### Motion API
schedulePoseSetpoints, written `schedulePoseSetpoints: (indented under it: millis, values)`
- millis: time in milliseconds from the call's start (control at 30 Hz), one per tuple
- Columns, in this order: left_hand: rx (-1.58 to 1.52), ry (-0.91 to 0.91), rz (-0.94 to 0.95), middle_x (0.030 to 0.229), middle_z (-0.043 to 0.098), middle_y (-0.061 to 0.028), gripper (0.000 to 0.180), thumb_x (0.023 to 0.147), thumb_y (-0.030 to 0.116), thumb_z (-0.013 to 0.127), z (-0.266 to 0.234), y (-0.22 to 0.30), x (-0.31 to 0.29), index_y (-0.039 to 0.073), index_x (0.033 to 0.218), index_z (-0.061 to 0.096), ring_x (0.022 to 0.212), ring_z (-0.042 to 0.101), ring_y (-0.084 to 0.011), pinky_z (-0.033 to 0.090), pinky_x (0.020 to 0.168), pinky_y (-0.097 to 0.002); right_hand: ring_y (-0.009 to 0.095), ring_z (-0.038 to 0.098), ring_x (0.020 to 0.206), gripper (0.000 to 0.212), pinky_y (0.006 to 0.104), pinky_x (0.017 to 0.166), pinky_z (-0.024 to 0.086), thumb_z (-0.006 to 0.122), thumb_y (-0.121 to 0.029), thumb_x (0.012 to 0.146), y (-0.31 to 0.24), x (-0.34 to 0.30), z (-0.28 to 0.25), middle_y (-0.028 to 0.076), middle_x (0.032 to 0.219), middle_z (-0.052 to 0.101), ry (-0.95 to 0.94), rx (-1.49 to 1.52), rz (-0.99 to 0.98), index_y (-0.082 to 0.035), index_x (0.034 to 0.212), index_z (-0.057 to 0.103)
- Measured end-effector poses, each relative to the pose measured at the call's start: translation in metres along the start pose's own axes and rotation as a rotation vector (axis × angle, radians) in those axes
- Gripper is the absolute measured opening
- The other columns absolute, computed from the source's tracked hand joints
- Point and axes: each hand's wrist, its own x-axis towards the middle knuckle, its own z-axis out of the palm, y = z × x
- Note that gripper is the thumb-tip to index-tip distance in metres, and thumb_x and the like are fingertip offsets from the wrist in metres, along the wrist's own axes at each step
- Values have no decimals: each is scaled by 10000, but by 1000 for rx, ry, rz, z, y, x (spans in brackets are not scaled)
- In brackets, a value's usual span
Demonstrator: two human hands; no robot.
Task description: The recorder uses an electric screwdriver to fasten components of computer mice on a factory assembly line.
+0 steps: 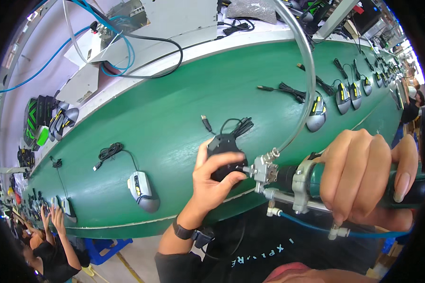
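Presently | left hand [213, 183]: mouse [224, 146] | right hand [359, 174]: screwdriver [285, 179] | belt [170, 108]: mice [143, 191]

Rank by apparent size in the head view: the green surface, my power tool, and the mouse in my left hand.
Green surface
Power tool, partly behind your right hand
Black mouse, partly behind your left hand

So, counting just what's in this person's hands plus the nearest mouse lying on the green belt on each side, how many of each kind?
Computer mice: 3 (held mouse in the left hand, left-side mouse, right-side mouse)
Handheld tool: 1 (in the right hand)
Total: 4
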Motion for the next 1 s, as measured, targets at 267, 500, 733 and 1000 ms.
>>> schedulePoseSetpoints:
  millis: [267, 500, 733, 1000]
  values:
    - [-742, 158, -342, 1358, 477, -170, 606, 1039, 347, 374, -7, 1, 6, 28, 1521, 195, 1189, 544, -257, 437, 1029, -396, 159, 648, 524, 146, 233, 501, 552, 719, -15, 772, 7, -1, -15, 76, 662, 661, -132, 47, 45, -20, 877, 617]
    - [-911, 179, -466, 1361, 479, -136, 535, 1046, 242, 368, -12, -4, 2, 35, 1513, 211, 1200, 537, -244, 442, 1026, -391, 176, 632, 533, 226, 203, 542, 548, 614, 97, 796, 13, 9, -15, 154, 692, 687, -411, 132, 328, 2, 591, 611]
    - [-879, 197, -442, 1338, 494, -124, 522, 1043, 242, 391, -15, -2, -6, 35, 1498, 240, 1194, 538, -236, 439, 1022, -378, 151, 633, 521, 242, 213, 540, 567, 598, 94, 814, 0, -18, -25, 139, 668, 678, -394, 78, 332, 5, 590, 582]
    - [-870, 163, -464, 1293, 512, -126, 520, 1042, 236, 408, -16, 1, -4, 53, 1500, 246, 1166, 541, -221, 435, 1010, -365, 146, 619, 474, 246, 213, 521, 572, 616, 141, 749, 18, -11, -3, 138, 609, 653, -251, 105, 151, 0, 555, 564]
